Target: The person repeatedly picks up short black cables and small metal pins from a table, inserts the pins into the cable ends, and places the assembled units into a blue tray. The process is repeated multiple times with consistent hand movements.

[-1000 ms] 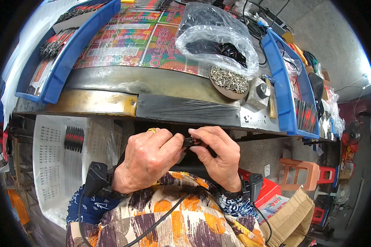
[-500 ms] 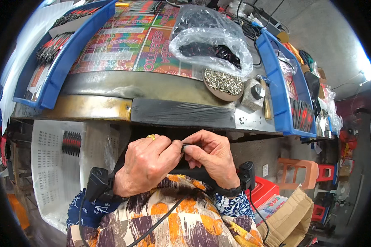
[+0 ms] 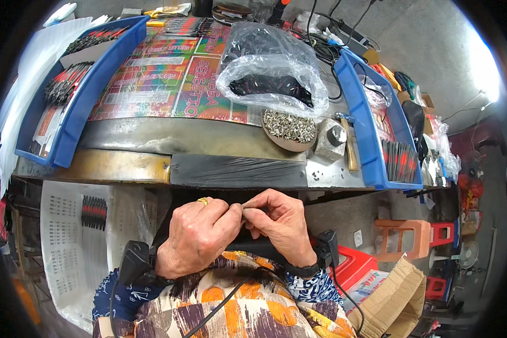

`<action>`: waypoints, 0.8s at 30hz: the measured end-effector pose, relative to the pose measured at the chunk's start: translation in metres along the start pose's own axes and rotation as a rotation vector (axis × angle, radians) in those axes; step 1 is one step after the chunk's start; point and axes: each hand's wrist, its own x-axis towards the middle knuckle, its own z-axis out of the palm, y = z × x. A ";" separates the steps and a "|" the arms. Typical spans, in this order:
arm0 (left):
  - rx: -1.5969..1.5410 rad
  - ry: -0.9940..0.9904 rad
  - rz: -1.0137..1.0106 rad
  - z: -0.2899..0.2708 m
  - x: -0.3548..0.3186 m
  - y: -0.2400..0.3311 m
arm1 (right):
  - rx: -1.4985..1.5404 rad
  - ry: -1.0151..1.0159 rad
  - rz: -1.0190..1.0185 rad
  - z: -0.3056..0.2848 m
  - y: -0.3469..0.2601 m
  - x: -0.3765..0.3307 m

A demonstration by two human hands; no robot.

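Note:
In front of the bench edge my left hand [image 3: 198, 232] and my right hand [image 3: 281, 224] meet at their fingertips. Both are closed in a pinch, the left with its fingers curled in, the right with thumb and forefinger together. Whatever lies between them is too small and too covered to make out. On the bench beyond stand a round dish of small silvery metal pieces [image 3: 289, 127] and a clear plastic bag [image 3: 276, 84] of black parts. Beside the dish sit a metal block [image 3: 330, 141] with a black knob on top and a hammer [image 3: 349, 145].
Blue trays hold black-and-red items at the left [image 3: 76, 124] and right [image 3: 376, 163]. A white plastic crate [image 3: 62, 248] stands below the bench at left. At lower right are an orange stool [image 3: 403, 228], a red stool [image 3: 352, 267] and a cardboard box [image 3: 397, 296].
The bench has shifted slightly down and left in view. My hands stay pinched together; the small dark piece glimpsed between my fingertips before is now hidden.

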 end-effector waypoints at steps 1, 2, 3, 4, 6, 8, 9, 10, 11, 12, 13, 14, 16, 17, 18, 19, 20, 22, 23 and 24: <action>-0.004 0.004 -0.004 -0.001 0.002 -0.001 | -0.012 0.013 -0.020 0.000 -0.001 0.000; -0.008 0.008 -0.007 -0.001 0.005 -0.001 | -0.017 0.018 -0.053 -0.001 -0.002 0.001; -0.006 0.011 -0.004 -0.002 0.007 -0.001 | -0.071 0.018 -0.092 -0.003 -0.003 0.002; -0.004 0.014 -0.002 -0.002 0.009 -0.001 | -0.118 0.009 -0.142 -0.006 -0.006 0.004; -0.002 0.019 -0.007 -0.004 0.013 -0.002 | -0.250 0.053 -0.244 -0.016 -0.013 0.009; -0.011 0.011 -0.033 -0.005 0.015 -0.005 | -0.533 0.185 -0.405 -0.027 -0.020 0.016; -0.018 0.013 -0.045 -0.005 0.015 -0.006 | -0.688 0.258 -0.511 -0.033 -0.022 0.024; -0.009 0.022 -0.041 -0.006 0.016 -0.008 | -0.866 0.310 -0.625 -0.039 -0.025 0.031; -0.005 0.022 -0.049 -0.006 0.015 -0.010 | -0.948 0.326 -0.679 -0.044 -0.027 0.040; -0.002 0.022 -0.057 -0.007 0.015 -0.012 | -1.021 0.342 -0.737 -0.047 -0.027 0.048; 0.014 0.034 -0.069 -0.007 0.014 -0.013 | -1.091 0.349 -0.752 -0.050 -0.027 0.054; 0.020 0.029 -0.076 -0.007 0.013 -0.015 | -1.151 0.357 -0.771 -0.053 -0.027 0.059; 0.032 0.021 -0.091 -0.008 0.011 -0.018 | -1.216 0.355 -0.810 -0.055 -0.026 0.068; 0.034 0.015 -0.103 -0.009 0.010 -0.018 | -1.222 0.346 -0.828 -0.055 -0.025 0.071; 0.032 0.014 -0.104 -0.009 0.009 -0.020 | -1.227 0.338 -0.846 -0.054 -0.025 0.074; 0.029 0.013 -0.106 -0.010 0.009 -0.021 | -1.247 0.337 -0.840 -0.054 -0.024 0.077; 0.027 0.011 -0.108 -0.010 0.008 -0.022 | -1.267 0.338 -0.835 -0.053 -0.023 0.079; 0.027 -0.007 -0.118 -0.011 0.007 -0.023 | -1.299 0.339 -0.819 -0.052 -0.023 0.082; 0.027 -0.016 -0.125 -0.011 0.006 -0.024 | -1.311 0.339 -0.811 -0.052 -0.023 0.083; 0.023 -0.013 -0.126 -0.010 0.006 -0.024 | -1.323 0.338 -0.803 -0.052 -0.023 0.084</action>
